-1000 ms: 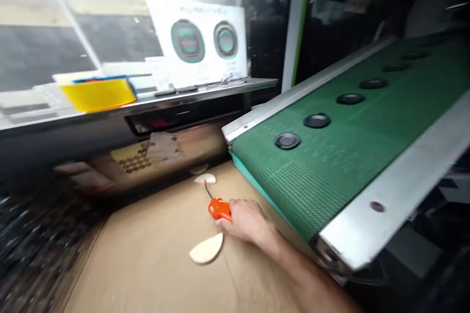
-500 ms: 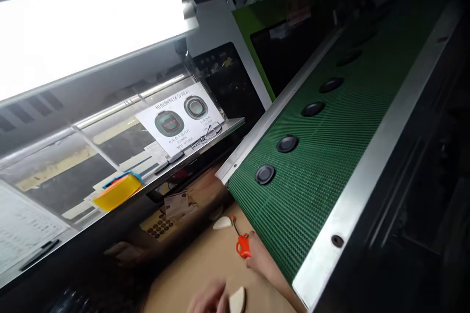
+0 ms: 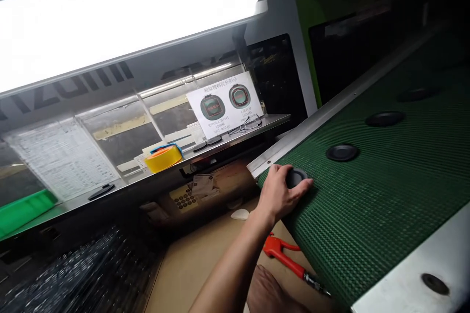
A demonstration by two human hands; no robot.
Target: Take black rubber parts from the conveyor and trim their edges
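My left hand [image 3: 281, 194] reaches across to the near end of a green conveyor belt [image 3: 352, 215]. Its thumb and fingers close round the rim of a dark round disc-shaped part [image 3: 296, 177]. Farther up the belt lies another black disc [image 3: 342, 152], with more behind it. Partly behind my left forearm, low in the view, is my right hand [image 3: 273, 293]; its fingers are hidden. A red air blow gun [image 3: 281, 249] with a metal coupling lies on the brown tabletop [image 3: 194, 269] beside the belt. A pale flat curved piece [image 3: 240, 214] rests behind the forearm.
A metal shelf [image 3: 235, 132] runs across the left, holding a yellow tape roll [image 3: 163, 159], glasses [image 3: 246, 126], a printed sign [image 3: 223, 102] and a green tray [image 3: 27, 210]. A bright tube lamp [image 3: 128, 19] hangs above. The belt has a metal side rail [image 3: 414, 279].
My left hand has moved up from the tabletop to the belt and taken hold of the nearest disc. My right hand has moved away from the red blow gun. The view has shifted left.
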